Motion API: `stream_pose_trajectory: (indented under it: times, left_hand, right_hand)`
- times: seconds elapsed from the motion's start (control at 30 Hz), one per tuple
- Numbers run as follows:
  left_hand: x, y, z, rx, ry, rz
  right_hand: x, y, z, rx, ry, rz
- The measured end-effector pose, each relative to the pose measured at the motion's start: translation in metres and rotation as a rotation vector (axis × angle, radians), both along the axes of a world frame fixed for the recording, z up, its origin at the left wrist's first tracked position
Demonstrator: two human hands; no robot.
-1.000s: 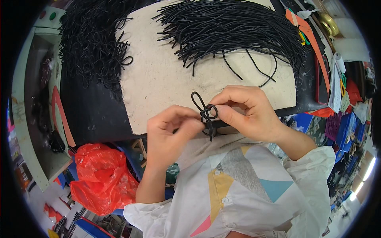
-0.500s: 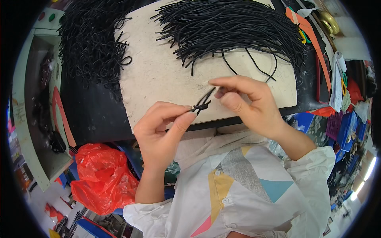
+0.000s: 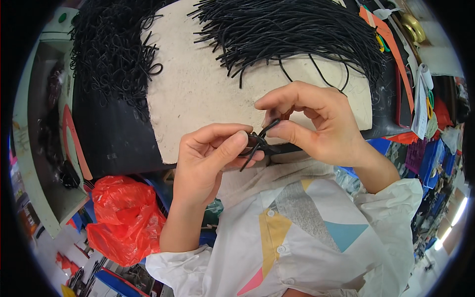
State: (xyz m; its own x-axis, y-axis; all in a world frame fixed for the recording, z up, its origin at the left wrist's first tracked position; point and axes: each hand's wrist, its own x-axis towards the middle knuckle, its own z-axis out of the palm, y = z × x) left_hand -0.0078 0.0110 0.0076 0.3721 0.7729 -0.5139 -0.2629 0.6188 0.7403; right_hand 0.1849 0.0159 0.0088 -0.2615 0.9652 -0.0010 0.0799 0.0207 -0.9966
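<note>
My left hand and my right hand meet at the near edge of a beige work pad. Between their fingertips they pinch a short piece of black cord, folded into a small knot or loop, with loose ends sticking out below and up. Thumb and forefinger of each hand close on it. A big bundle of straight black cords lies at the far side of the pad. A heap of curled black cord pieces sits at the far left.
The pad lies on a black table. A red plastic bag hangs below the table on my left. Orange strips and scissors lie at the right edge, with coloured clutter beyond.
The cord showed a clear loop above my fingers a second ago. Now it is pulled tighter and smaller, and both hands have shifted slightly, staying together at the pad's edge.
</note>
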Motion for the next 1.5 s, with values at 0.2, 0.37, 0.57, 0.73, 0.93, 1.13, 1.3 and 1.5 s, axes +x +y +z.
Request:
stream_pose_trajectory:
  times: [0.2, 0.37, 0.57, 0.73, 0.93, 1.13, 1.3, 1.5]
  left_hand:
    - [0.0, -0.003, -0.002, 0.103, 0.037, 0.028]
    - [0.009, -0.005, 0.0, 0.178, 0.09, 0.142]
    - [0.011, -0.006, -0.004, 0.149, -0.037, 0.277]
    - [0.012, -0.004, -0.002, 0.031, -0.118, 0.276]
    - [0.01, -0.005, 0.003, 0.092, 0.044, 0.173]
    - [0.012, -0.008, 0.0, 0.138, 0.085, 0.168]
    - [0.01, -0.009, -0.001, 0.121, 0.051, 0.151]
    - [0.012, -0.009, -0.003, 0.136, 0.072, 0.149]
  right_hand:
    - [0.001, 0.001, 0.003, 0.074, -0.111, 0.052]
    - [-0.007, -0.002, 0.001, -0.079, -0.011, -0.057]
    - [-0.008, -0.009, -0.003, -0.118, -0.112, 0.091]
    - [-0.004, -0.01, -0.002, -0.084, -0.177, 0.073]
    - [0.0, -0.009, 0.0, -0.1, -0.199, 0.138]
    - [-0.005, -0.001, 0.004, -0.072, -0.054, 0.002]
    - [0.0, 0.005, 0.005, -0.051, -0.13, 0.126]
    - [-0.01, -0.006, -0.001, -0.312, 0.245, -0.097]
